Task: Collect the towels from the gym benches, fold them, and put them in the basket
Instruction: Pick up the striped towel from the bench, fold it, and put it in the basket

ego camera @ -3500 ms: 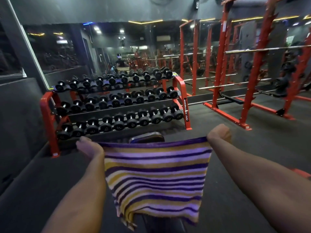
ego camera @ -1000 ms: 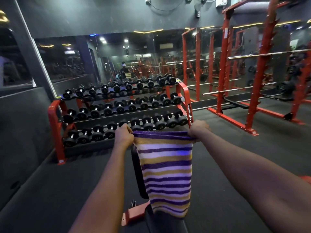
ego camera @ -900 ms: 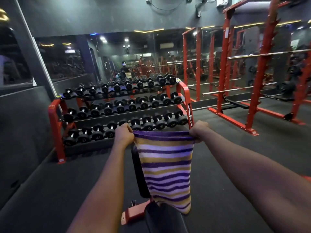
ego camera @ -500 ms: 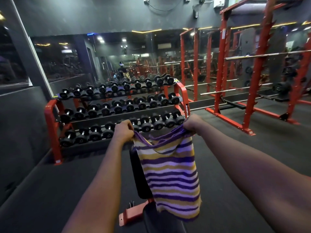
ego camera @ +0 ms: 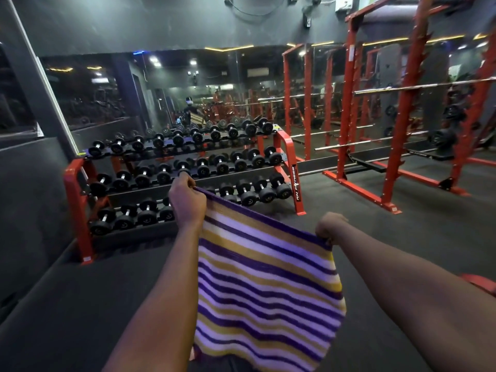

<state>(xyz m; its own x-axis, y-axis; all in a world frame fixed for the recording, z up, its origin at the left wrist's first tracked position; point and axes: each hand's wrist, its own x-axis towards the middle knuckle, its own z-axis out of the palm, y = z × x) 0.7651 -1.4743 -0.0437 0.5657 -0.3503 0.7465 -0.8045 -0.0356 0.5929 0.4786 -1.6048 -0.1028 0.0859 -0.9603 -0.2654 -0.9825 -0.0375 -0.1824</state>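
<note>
- The left hand (ego camera: pixel 188 202) was raised in front of the person, its fingers curled tight over one top corner of the striped towel (ego camera: pixel 265 285).
- The right hand (ego camera: pixel 328 226) sat lower and nearer the body, clamped as a fist on the other top corner, with a bit of cloth poking out beneath the knuckles.
- The towel, banded in purple, yellow and white, was held in the air between the two forearms, well above the floor.
- Its top edge was stretched taut and sloped down from the left hand to the right.
- The cloth hung flat below that edge, and its lower hem reached the bottom of the view.
- Behind the hands stood a red three-tier dumbbell rack (ego camera: pixel 77 210), loaded with rows of black dumbbells (ego camera: pixel 248 197).
- A wall mirror (ego camera: pixel 228 84) ran behind the rack and reflected ceiling lights and more red equipment.
- To the right stood a red power rack (ego camera: pixel 346 116) with a barbell (ego camera: pixel 424 85) resting across it.
- The dark rubber floor (ego camera: pixel 402 237) spread under everything.
- A red object (ego camera: pixel 480 283) showed at the right edge, just past the right forearm; it was perhaps part of a bench frame, but too little was visible to tell.
</note>
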